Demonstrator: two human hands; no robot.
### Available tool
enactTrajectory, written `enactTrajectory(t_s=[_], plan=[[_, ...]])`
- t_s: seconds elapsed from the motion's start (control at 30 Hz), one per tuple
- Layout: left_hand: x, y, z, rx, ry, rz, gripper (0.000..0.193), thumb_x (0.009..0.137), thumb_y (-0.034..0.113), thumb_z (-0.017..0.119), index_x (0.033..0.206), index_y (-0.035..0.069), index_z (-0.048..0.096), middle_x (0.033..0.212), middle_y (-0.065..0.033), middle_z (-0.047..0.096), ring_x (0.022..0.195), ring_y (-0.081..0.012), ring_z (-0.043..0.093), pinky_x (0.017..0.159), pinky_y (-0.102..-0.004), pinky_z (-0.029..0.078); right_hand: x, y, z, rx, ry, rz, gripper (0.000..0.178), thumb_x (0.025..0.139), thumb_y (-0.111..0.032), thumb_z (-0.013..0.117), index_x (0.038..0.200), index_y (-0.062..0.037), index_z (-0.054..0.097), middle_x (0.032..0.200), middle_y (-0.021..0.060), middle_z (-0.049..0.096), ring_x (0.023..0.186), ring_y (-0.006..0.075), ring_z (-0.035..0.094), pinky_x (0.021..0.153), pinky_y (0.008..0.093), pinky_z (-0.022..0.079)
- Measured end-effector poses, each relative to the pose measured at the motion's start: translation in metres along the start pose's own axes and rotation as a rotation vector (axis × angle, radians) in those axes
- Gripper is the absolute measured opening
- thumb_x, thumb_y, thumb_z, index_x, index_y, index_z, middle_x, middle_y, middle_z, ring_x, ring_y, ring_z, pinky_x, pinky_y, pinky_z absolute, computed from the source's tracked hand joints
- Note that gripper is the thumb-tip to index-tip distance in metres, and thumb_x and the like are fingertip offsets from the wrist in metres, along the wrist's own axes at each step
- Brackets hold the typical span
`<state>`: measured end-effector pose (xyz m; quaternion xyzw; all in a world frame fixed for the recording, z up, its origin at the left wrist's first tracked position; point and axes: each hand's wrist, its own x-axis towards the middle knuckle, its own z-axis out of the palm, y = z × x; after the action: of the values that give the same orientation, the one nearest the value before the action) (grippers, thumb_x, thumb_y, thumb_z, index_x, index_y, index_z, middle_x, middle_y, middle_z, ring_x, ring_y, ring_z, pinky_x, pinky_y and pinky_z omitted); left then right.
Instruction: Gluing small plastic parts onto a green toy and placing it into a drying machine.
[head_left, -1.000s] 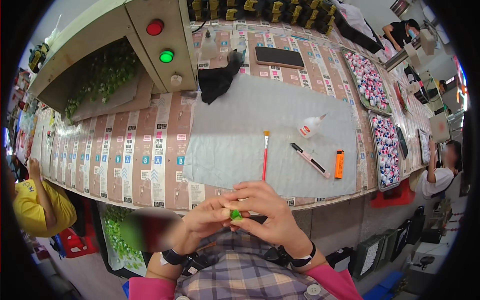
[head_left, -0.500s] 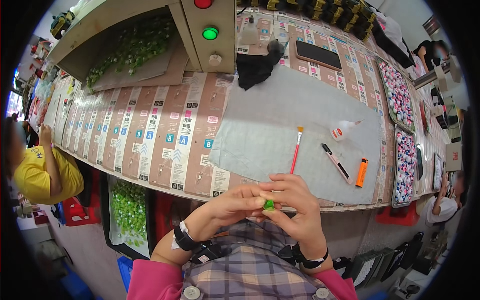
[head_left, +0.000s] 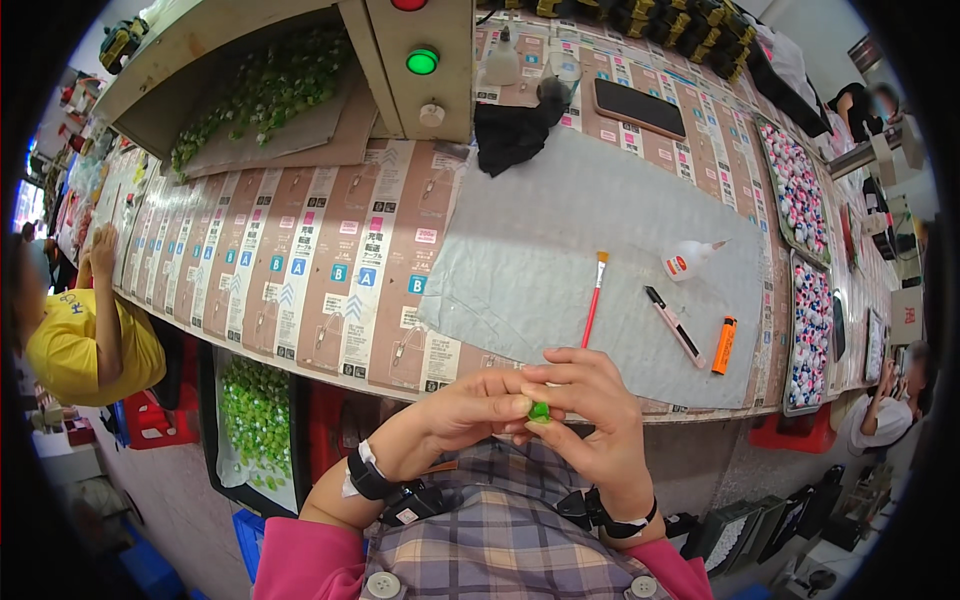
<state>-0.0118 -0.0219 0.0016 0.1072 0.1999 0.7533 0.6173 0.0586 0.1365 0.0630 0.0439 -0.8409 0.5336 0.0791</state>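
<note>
**Two hands pinch one little green piece**

A small, shiny green piece is up in the fingers, just off the near edge of the big, flat grey sheet. The left hand pinches it from one side. The right hand holds it too, thumb below and fingers above. I cannot tell if something else hides between the fingers.

This piece is in hand and not put down. What has been done to it is too small to see.

On the grey sheet lie a thin red brush with yellow hairs, a white squeeze bottle with a pointed tip, a pink and black pen and a short orange stick. No hand touches them.

A crumpled black cloth sits at the sheet's far left corner. Left of the sheet, a big cream metal box has many green bits inside. Lower down, also left of the sheet, is another green heap. I cannot tell which of those are finished.
</note>
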Motion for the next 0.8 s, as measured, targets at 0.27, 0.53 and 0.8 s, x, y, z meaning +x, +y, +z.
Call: enactTrajectory(t_s=[0.27, 0.53, 0.8], plan=[[-0.002, -0.002, -0.003, -0.033, -0.048, -0.008, 0.037, 0.088, 0.027, 0.056, 0.112, -0.001, 0.055, 0.097, -0.0040, 0.059, 0.074, -0.0082, 0.052, 0.067, -0.0226, 0.043, -0.002, -0.008, -0.001, -0.119, 0.021, -0.017, 0.025, 0.065, -0.006, 0.070, 0.091, -0.0058, 0.067, 0.099, 0.0072, 0.064, 0.103, 0.0291, 0.052, 0.084, 0.0371, 0.044], [-0.001, -0.007, -0.007, -0.063, -0.068, -0.011, 0.033, 0.088, 0.026, 0.056, 0.109, 0.000, 0.055, 0.091, -0.0032, 0.058, 0.074, -0.0087, 0.053, 0.067, -0.0228, 0.043, -0.004, -0.013, -0.005, -0.218, -0.020, -0.042, 0.026, 0.068, -0.006, 0.069, 0.094, -0.0058, 0.066, 0.100, 0.0060, 0.062, 0.103, 0.0276, 0.052, 0.084, 0.0353, 0.042], [-0.003, -0.006, -0.005, -0.076, -0.060, -0.010, 0.034, 0.088, 0.026, 0.056, 0.110, -0.001, 0.055, 0.092, -0.0038, 0.059, 0.074, -0.0090, 0.053, 0.067, -0.0227, 0.043, -0.004, -0.014, -0.004, -0.189, -0.023, -0.025, 0.024, 0.068, -0.006, 0.068, 0.092, -0.0055, 0.066, 0.099, 0.0065, 0.062, 0.103, 0.0273, 0.052, 0.084, 0.0358, 0.043]])
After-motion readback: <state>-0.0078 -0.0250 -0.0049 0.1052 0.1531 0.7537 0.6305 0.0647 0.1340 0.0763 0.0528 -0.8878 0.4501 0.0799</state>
